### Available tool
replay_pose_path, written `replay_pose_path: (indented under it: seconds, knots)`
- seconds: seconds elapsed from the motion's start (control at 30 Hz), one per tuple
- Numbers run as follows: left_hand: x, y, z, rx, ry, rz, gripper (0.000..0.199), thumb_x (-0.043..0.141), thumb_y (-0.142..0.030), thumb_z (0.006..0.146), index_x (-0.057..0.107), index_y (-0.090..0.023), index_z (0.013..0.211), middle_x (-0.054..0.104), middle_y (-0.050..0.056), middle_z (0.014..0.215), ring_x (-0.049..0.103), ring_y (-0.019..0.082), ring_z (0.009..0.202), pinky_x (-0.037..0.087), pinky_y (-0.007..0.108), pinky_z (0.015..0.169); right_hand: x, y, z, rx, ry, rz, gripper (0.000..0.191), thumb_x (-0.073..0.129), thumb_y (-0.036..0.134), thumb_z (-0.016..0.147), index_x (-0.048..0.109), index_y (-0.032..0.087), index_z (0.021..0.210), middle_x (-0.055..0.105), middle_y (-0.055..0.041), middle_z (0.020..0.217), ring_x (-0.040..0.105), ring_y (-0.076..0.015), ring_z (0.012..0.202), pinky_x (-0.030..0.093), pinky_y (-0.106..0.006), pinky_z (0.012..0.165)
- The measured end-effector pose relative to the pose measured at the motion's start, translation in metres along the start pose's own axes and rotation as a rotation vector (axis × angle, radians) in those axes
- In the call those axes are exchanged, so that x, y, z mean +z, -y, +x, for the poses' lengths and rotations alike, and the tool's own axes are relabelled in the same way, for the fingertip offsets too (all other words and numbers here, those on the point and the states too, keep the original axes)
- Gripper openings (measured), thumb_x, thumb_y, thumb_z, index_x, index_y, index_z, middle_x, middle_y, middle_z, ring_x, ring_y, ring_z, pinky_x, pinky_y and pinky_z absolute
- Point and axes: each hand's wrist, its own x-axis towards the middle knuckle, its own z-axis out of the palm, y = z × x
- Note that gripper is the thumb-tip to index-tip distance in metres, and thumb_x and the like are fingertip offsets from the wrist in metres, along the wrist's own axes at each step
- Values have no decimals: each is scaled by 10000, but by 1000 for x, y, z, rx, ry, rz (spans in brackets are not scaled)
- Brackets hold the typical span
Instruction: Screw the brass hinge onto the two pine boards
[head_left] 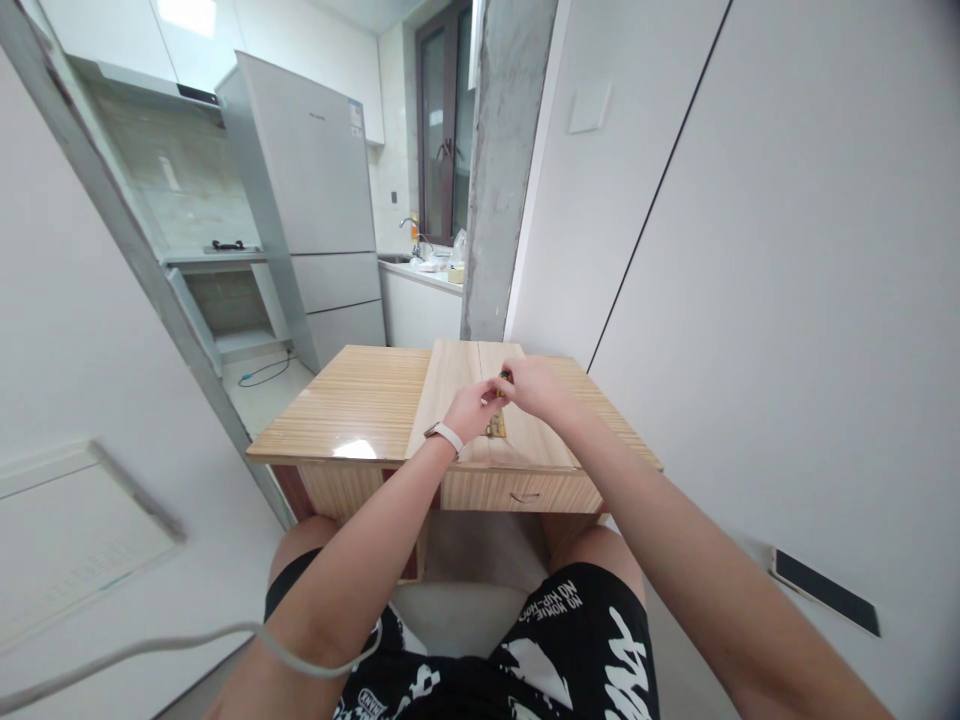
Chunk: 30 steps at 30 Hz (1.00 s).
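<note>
Brass-coloured fitting (496, 426) lies on the pale boards (457, 365), near their seam, toward the near side of the worktop (360, 395). Just beyond it, the right hand (538, 385) grasps a small dark-and-yellow object (505, 377); the left hand (471, 408) meets it with bent fingers, but I cannot tell what they hold. Good handling probably means bracing the 2 hands together, keeping small pieces low over the boards and the fitting unjostled.
</note>
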Motion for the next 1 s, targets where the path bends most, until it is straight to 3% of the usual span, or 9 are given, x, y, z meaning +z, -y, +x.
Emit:
replay_pose_path:
  seconds: [0.13,0.33,0.57,0.7,0.87,1.0]
  knots:
    - [-1,9,2,15,29,-12,202,651,-326,924,733,-170,1023,751,54,912,680,169,821,529,269,741,-1,-7,-1,-99,50,12,281,481,336,1033,666,157,1146,747,-137,1078,679,-234,966,421,-287,751]
    - [-4,11,3,30,108,-60,205,618,-272,943,728,-154,1071,768,68,959,688,177,891,528,267,794,4,-11,5,-121,27,-41,334,471,390,1029,689,138,1049,742,-156,1028,676,-257,941,413,-306,758]
    - [-7,4,5,11,162,-73,229,563,-288,986,708,-141,1087,776,112,1064,707,215,962,544,315,846,12,-3,3,30,-54,-27,332,478,393,994,704,151,1015,748,-141,986,682,-244,895,402,-297,718]
    - [-12,9,3,10,189,-156,292,551,-303,1001,675,-147,1214,757,132,1172,710,219,1061,558,329,905,18,3,3,131,-89,-13,373,468,428,990,715,149,1013,753,-146,989,688,-246,910,414,-298,736]
    - [-26,30,-2,-116,32,0,359,565,-355,999,669,-154,1278,724,140,1270,691,232,1141,521,369,1038,21,5,4,265,-88,19,399,476,435,978,735,136,1031,755,-166,1012,689,-247,942,426,-294,756]
    - [-35,51,-8,-193,-23,169,298,570,-269,982,691,-120,1210,746,150,1194,706,231,1081,539,359,999,21,1,3,274,-128,40,368,503,433,945,743,153,950,755,-147,939,686,-242,873,410,-293,709]
